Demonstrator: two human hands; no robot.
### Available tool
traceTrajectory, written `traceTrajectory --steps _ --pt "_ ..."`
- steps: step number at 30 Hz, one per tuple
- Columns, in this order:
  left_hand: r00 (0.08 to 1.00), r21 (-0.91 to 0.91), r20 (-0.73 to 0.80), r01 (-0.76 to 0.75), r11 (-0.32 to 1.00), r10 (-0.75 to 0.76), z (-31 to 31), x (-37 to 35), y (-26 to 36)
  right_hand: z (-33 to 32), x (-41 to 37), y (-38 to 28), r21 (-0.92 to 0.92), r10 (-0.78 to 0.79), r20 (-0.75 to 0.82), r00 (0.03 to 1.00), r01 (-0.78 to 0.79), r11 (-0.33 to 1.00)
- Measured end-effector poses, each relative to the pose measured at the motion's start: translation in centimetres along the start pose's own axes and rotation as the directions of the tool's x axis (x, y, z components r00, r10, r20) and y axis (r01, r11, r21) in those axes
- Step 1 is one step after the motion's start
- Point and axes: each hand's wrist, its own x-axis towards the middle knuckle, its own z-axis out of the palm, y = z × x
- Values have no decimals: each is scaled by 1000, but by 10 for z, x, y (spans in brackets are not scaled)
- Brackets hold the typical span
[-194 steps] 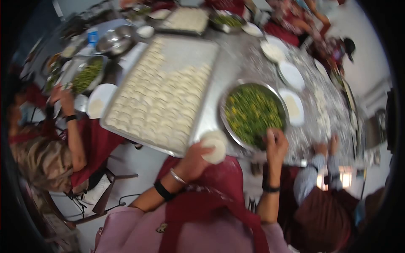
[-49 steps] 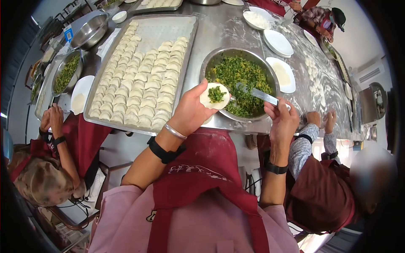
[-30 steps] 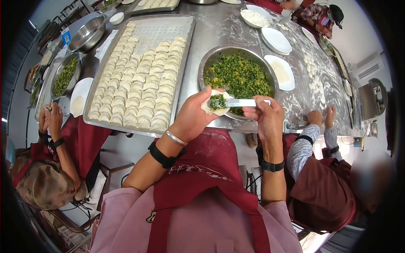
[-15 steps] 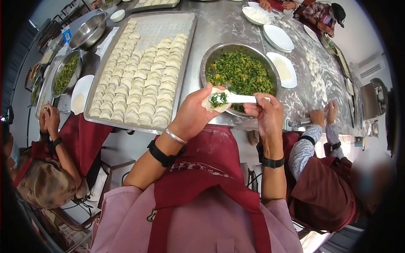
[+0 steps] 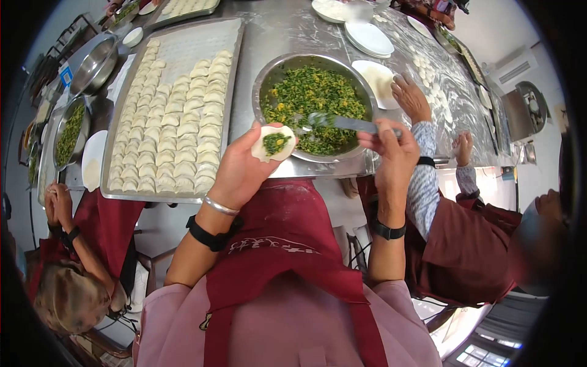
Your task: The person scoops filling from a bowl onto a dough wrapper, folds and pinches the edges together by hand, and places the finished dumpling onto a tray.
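Green filling (image 5: 276, 142) now sits heaped on the round wrapper (image 5: 285, 154) cupped in my left hand's (image 5: 241, 168) curled fingers, centre frame. My right hand (image 5: 391, 150), pinching the metal spatula (image 5: 342, 123), has drawn it off the dough and back into the steel bowl (image 5: 262, 92) beyond: this one is loaded.

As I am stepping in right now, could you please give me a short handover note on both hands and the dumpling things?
Left hand: cradles a round wrapper with a dab of green filling on it, not yet folded.
Right hand: grips a metal spatula, its tip in the filling bowl.
The filling bowl stands on the steel table, right of the tray, and is well stocked.
Done: rows of folded dumplings cover most of the tray.
Left: this wrapper to close; the tray's far end is bare.
A co-worker's hand is by the white plate.
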Motion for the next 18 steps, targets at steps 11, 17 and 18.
traceTrajectory --steps 11,17,18 --pt "999 -42 16 -33 999 34 -6 -6 -3 -33 30 64 -821 -339 -27 940 173 544" --pt "999 -52 45 -21 998 23 -3 -11 8 -51 53 82 -836 -302 -30 953 142 530" --pt "999 -35 45 -25 999 27 -3 -12 9 -62 60 94 -824 -292 -10 956 158 544"
